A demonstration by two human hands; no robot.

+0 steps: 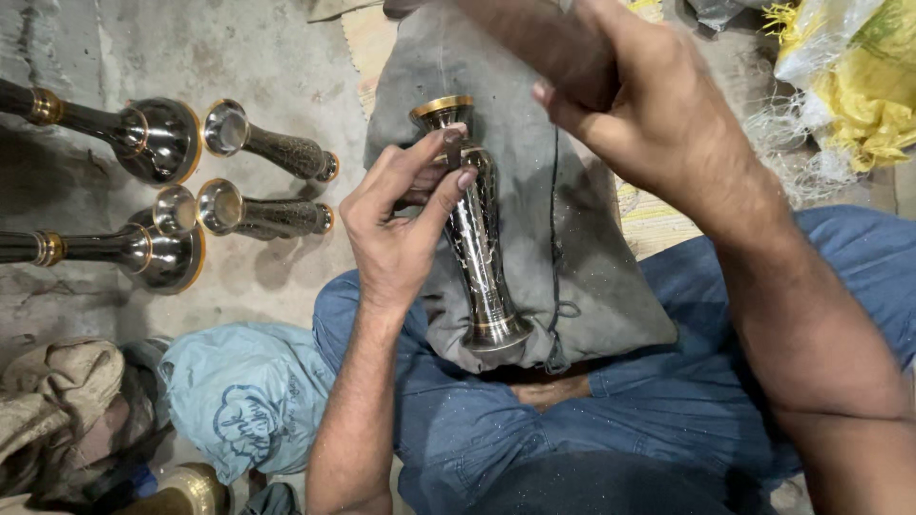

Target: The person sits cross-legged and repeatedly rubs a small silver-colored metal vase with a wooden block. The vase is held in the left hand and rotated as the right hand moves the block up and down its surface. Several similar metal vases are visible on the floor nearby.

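1. The metal vase [474,234] lies on the grey cloth pad [582,257] over my lap. Its long axis runs away from me: gold-rimmed mouth at the far end, flared foot toward my belly, tilted a bit to the right at the near end.
2. My left hand [401,224] is right on it, from the vase's left side. Thumb & fingers are curled round the upper neck, pinching a small dark tool [452,148] against the metal just below the rim.
3. My right hand [634,100] is up & to the right of the vase, not touching it. It's closed into a loose fist; looks like it grips sth at the top, but I can't tell what — hidden.
4. So the left is the nearer hand by far; the right hangs above the far end.
5. Off to my left, on the concrete floor [267,57], well apart: two small vases [267,143] & bigger flared ones [143,138], all lying down.
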